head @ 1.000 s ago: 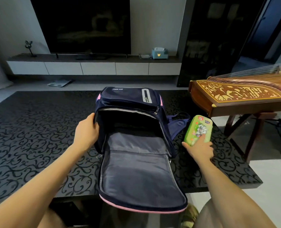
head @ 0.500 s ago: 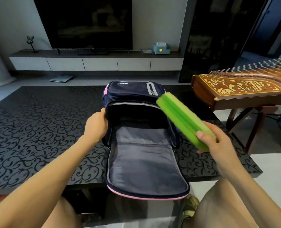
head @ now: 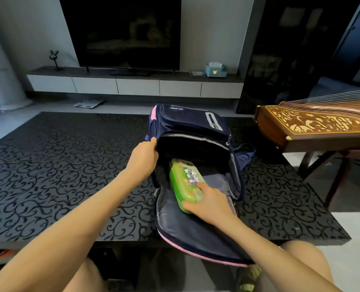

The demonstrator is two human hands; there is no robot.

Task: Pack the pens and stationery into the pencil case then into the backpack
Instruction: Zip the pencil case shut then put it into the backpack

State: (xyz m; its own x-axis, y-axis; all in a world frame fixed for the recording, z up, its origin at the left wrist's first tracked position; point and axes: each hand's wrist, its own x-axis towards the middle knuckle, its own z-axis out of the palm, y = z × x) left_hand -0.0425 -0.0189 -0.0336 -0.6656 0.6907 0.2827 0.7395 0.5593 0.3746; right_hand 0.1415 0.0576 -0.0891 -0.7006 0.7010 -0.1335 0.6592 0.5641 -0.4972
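Note:
A navy backpack (head: 192, 125) with pink trim lies on the black patterned table (head: 58, 175), its main flap folded open toward me. Inside the opening lies a closed green pencil case (head: 184, 182) with stickers on its lid, its far end in the dark compartment. My right hand (head: 208, 204) grips the case's near end, thumb at its side and index finger on the lid. My left hand (head: 142, 159) holds the backpack's left rim and keeps the opening wide. No loose pens or stationery show.
A wooden zither (head: 314, 125) on a stand sits close to the table's right edge. Beyond the table are a TV (head: 120, 30), a low cabinet (head: 132, 86) and a tissue box (head: 216, 70). My knees are below the table's near edge.
My right hand picked the green case up from the table right of the backpack, swung it over, and now has it inside the bag's opening. My left hand stays on the rim.

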